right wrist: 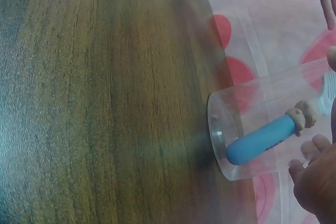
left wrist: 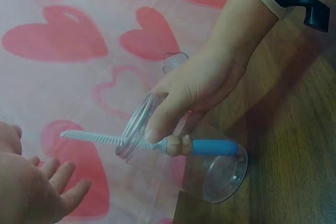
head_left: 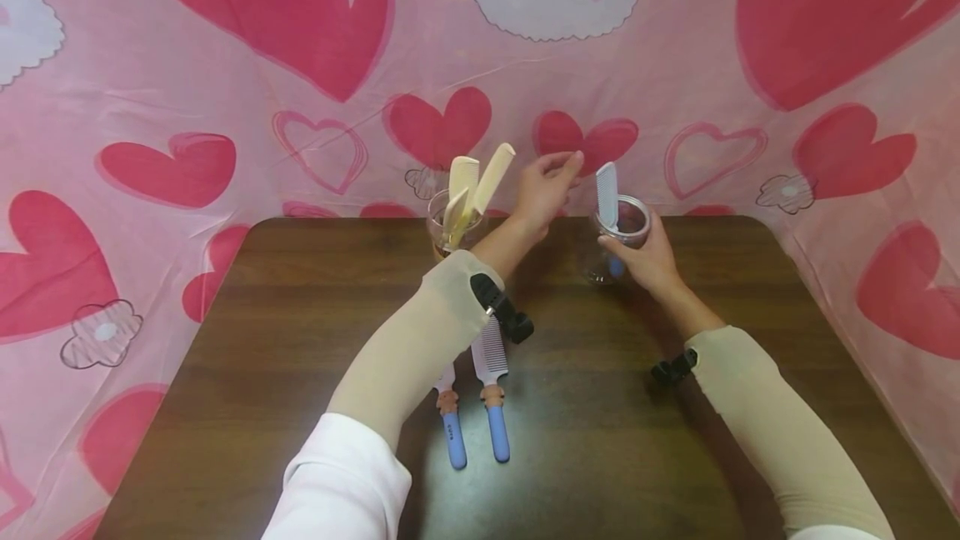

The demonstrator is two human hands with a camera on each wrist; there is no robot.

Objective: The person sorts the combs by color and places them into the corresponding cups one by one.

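Observation:
A clear plastic jar (head_left: pixel 633 222) (left wrist: pixel 223 177) (right wrist: pixel 231 114) stands near the table's far edge. My right hand (head_left: pixel 651 263) (left wrist: pixel 202 82) grips its side. Inside stands a white comb (head_left: pixel 607 192) (left wrist: pixel 210 147) with a blue handle (right wrist: pixel 261 142), teeth end poking above the rim. My left hand (head_left: pixel 550 183) (left wrist: pixel 37 192) hovers just left of the comb's top with fingers loosely spread, holding nothing. A second clear jar (head_left: pixel 454 227) to the left holds several cream combs (head_left: pixel 480 177).
Two more blue-handled combs (head_left: pixel 491 390) (head_left: pixel 451 423) lie on the dark wooden table (head_left: pixel 615 440), partly under my left forearm. A pink heart-print cloth (head_left: pixel 225 65) backs and flanks the table.

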